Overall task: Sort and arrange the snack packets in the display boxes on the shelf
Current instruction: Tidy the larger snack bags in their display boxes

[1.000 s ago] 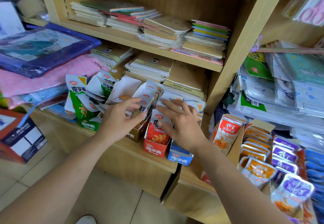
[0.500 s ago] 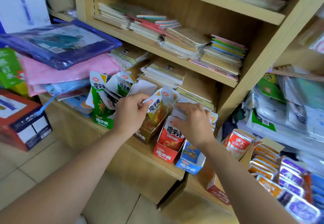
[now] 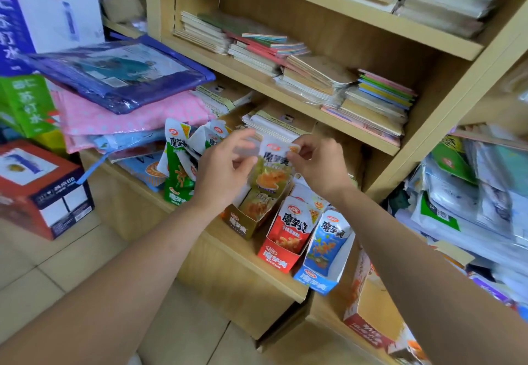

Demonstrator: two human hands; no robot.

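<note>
An olive snack packet (image 3: 273,169) stands lifted above the olive-gold display box (image 3: 243,223) on the low wooden shelf (image 3: 237,253). My left hand (image 3: 221,174) pinches its upper left edge and my right hand (image 3: 318,164) pinches its top right corner. More olive packets sit in that box. To the right stand a red display box (image 3: 278,259) with red packets (image 3: 294,224) and a blue display box (image 3: 320,277) with a blue packet (image 3: 328,239). A green display box (image 3: 177,197) with loose green packets (image 3: 177,147) stands to the left.
Stacks of notebooks (image 3: 285,59) fill the shelves behind. Pink and blue plastic bags (image 3: 120,73) are piled at the left, above a red carton (image 3: 40,190) on the tiled floor. Another snack box (image 3: 371,316) and piled bags (image 3: 471,193) sit at the right.
Both hands have risen from the boxes, lifting one olive packet up between them. The camera has swung left and closer, so the orange and purple packets at the right left the view.
</note>
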